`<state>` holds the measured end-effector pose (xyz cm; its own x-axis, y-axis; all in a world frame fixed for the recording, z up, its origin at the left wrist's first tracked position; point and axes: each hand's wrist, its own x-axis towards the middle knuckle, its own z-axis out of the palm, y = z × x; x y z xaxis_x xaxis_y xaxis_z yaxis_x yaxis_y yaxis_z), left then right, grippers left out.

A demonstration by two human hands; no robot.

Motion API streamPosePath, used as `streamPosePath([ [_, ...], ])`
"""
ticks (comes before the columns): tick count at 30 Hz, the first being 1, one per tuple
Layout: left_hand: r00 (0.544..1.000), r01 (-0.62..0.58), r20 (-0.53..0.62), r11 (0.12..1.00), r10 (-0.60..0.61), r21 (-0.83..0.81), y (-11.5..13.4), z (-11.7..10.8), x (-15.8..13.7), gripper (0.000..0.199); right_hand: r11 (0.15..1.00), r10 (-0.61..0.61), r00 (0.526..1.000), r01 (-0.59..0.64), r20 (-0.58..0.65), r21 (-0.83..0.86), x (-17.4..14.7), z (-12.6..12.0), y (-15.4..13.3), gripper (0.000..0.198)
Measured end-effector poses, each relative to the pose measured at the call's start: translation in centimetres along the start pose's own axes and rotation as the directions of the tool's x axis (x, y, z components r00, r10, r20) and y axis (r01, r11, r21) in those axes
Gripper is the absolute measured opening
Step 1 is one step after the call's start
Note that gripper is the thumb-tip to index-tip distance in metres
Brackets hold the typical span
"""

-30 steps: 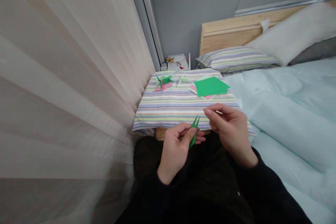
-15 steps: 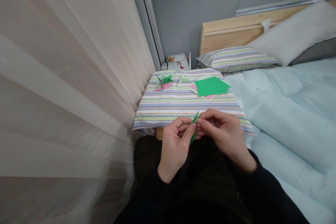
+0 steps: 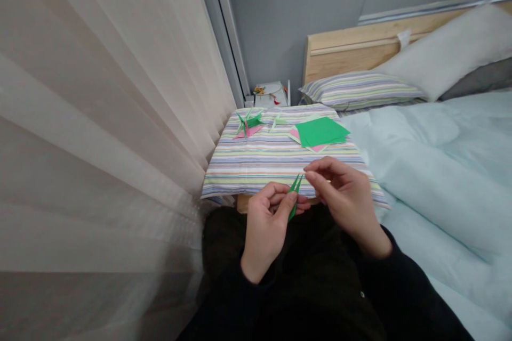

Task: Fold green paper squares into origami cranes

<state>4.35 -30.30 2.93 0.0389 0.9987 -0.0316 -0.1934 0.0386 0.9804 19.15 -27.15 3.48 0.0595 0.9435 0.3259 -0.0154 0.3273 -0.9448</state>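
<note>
My left hand (image 3: 269, 224) pinches a narrow folded green origami paper (image 3: 295, 202) between thumb and fingers. Two slim points of the paper stick up side by side with a gap between them. Just right of these points is my right hand (image 3: 346, 200), its thumb and forefinger slightly apart and nothing visible between them. Beyond the hands, green square paper sheets (image 3: 322, 130) lie stacked over pink and pale green ones. Folded paper cranes (image 3: 251, 122) in green and pink sit at the far left of the striped cloth, with a pale green folded piece (image 3: 279, 121) beside them.
The striped cloth (image 3: 248, 165) covers a small table in front of me. A pale curtain (image 3: 120, 117) hangs along the left. On the right is a bed with a light blue quilt (image 3: 448, 170) and a striped pillow (image 3: 364, 89). A white stand (image 3: 272, 95) holds small items behind.
My right hand has let go of the folded paper and moved slightly up and right. The paper's two points now show apart, while my left hand keeps its hold.
</note>
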Motion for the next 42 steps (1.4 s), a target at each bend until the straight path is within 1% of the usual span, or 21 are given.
streamPosePath([
  [2, 0.999, -0.036, 0.001, 0.999, 0.036, 0.012, 0.1, 0.0, 0.2, 0.022, 0.998, 0.050, 0.992, -0.053, 0.112, 0.031, -0.5, 0.3, 0.0, 0.022],
  [4, 0.998, -0.064, 0.012, 0.998, 0.064, 0.018, 0.3, 0.0, 0.3, 0.022, 0.996, 0.073, 0.985, -0.081, 0.154, 0.043, -0.9, 0.5, 0.0, 0.023],
  [8, 0.998, -0.059, 0.018, 0.998, 0.059, 0.019, 0.5, 0.1, 0.3, 0.023, 0.998, 0.054, 0.992, -0.057, 0.117, 0.018, -1.0, 0.7, 0.0, 0.023],
  [12, 0.999, -0.032, 0.025, 0.999, 0.031, 0.021, 0.6, 0.1, 0.1, 0.023, 0.999, -0.002, 1.000, 0.001, -0.023, -0.044, -0.6, 0.4, 0.0, 0.019],
  [13, 0.999, -0.031, 0.022, 0.999, 0.031, 0.028, 0.6, 0.1, 0.1, 0.022, 0.999, -0.016, 0.999, 0.014, -0.038, -0.053, -0.5, 0.1, 0.0, 0.018],
  [15, 0.998, -0.070, 0.007, 0.993, 0.069, 0.097, 0.6, -0.2, 0.1, 0.018, 0.998, -0.041, 0.999, 0.042, 0.008, -0.053, -0.4, -0.4, -0.3, 0.015],
  [17, 0.986, -0.162, -0.007, 0.954, 0.169, 0.252, 0.8, -0.6, 0.1, 0.014, 0.996, -0.062, 0.989, 0.071, 0.131, -0.062, -0.5, -0.9, -0.7, 0.011],
  [19, 0.959, -0.258, 0.005, 0.869, 0.282, 0.423, 1.2, -0.9, 0.1, 0.013, 0.990, -0.070, 0.966, 0.097, 0.249, -0.099, -0.5, -1.4, -1.2, 0.008],
  [21, 0.935, -0.323, 0.044, 0.790, 0.353, 0.521, 1.7, -1.1, 0.0, 0.015, 0.982, -0.079, 0.948, 0.127, 0.309, -0.139, -0.4, -1.7, -1.7, 0.004],
  [26, 0.901, -0.407, 0.149, 0.675, 0.407, 0.616, 2.5, -0.9, -0.3, 0.019, 0.955, -0.134, 0.925, 0.216, 0.354, -0.204, -0.1, -2.0, -2.1, 0.008],
  [30, 0.871, -0.469, 0.236, 0.584, 0.431, 0.663, 2.6, -1.1, -0.5, 0.021, 0.915, -0.167, 0.888, 0.301, 0.428, -0.268, 0.0, -2.1, -2.0, 0.010],
  [34, 0.857, -0.492, 0.288, 0.511, 0.428, 0.705, 2.6, -1.4, -0.6, 0.021, 0.875, -0.218, 0.849, 0.389, 0.482, -0.289, 0.0, -2.3, -1.8, 0.010],
  [36, 0.855, -0.494, 0.299, 0.492, 0.423, 0.717, 2.7, -1.5, -0.6, 0.021, 0.864, -0.241, 0.834, 0.417, 0.496, -0.282, 0.1, -2.4, -1.6, 0.012],
  [38, 0.860, -0.487, 0.298, 0.495, 0.413, 0.719, 2.7, -1.6, -0.6, 0.020, 0.862, -0.247, 0.828, 0.425, 0.504, -0.275, 0.3, -2.4, -1.5, 0.015],
  [40, 0.872, -0.471, 0.283, 0.523, 0.400, 0.711, 2.8, -1.5, -0.6, 0.020, 0.867, -0.240, 0.829, 0.416, 0.505, -0.273, 0.5, -2.6, -1.4, 0.016],
  [42, 0.894, -0.436, 0.260, 0.573, 0.365, 0.694, 2.9, -1.6, -0.6, 0.020, 0.877, -0.228, 0.843, 0.395, 0.487, -0.274, 0.8, -3.0, -1.1, 0.016],
])
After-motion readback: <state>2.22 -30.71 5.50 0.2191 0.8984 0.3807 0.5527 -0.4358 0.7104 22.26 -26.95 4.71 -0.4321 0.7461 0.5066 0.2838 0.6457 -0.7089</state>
